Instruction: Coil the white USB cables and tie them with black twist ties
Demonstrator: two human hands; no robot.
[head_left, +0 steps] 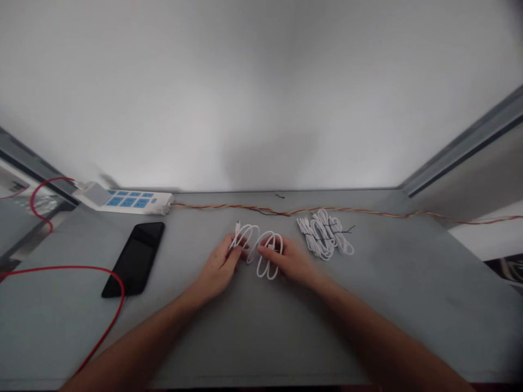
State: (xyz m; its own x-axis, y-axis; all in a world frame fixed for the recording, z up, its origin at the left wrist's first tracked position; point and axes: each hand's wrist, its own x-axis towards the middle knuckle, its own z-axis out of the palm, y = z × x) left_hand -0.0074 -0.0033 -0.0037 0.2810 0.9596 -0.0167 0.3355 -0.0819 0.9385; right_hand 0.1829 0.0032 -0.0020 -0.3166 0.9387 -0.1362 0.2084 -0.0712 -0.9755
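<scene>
A white charging cable [254,239] hangs in loose loops between my two hands, above the middle of the table. My left hand [223,261] pinches one end of it, where a plug points up past the fingers. With thumb and fingers closed, my right hand [288,261] grips the loops at the other side. Just beyond the right hand lie several bundled white cables [324,234], tied with thin black ties. One loose black tie [280,196] rests near the wall.
On the left stand a white power strip [163,203] with blue sockets and a plugged-in adapter [93,193]. A black phone [137,258] lies before it, with a red cable [116,316] curving over its corner. A twisted red-yellow wire [368,211] runs along the back of the grey table [261,337].
</scene>
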